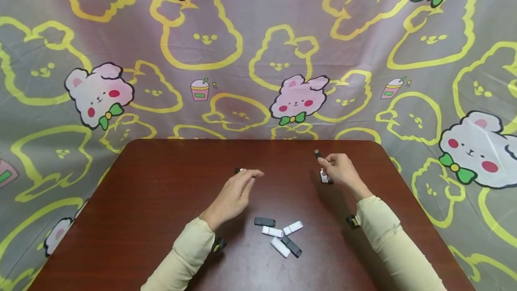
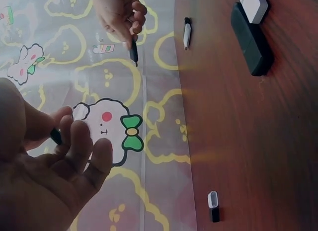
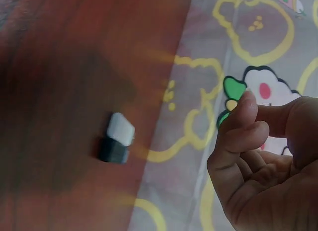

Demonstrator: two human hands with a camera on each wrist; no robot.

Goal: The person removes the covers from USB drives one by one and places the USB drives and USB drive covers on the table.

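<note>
In the head view my right hand [image 1: 341,169] pinches a black USB stick [image 1: 317,153] by one end, its metal plug bare and pointing away. The right wrist view shows the right hand [image 3: 253,161] with thumb and fingertips together, the stick hidden. Under it on the table lie a white USB stick [image 3: 120,127] and a black one [image 3: 113,151], side by side. My left hand [image 1: 228,199] pinches a small black cap [image 2: 55,135] between thumb and fingers. Below the left fingers, a white cap [image 2: 213,197] and a black cap [image 2: 214,214] lie on the table.
Several closed USB sticks, black [image 1: 265,222] and white [image 1: 292,227], lie in a loose group near the middle front of the brown table [image 1: 161,201]. A patterned curtain [image 1: 242,80] hangs behind the table's far edge.
</note>
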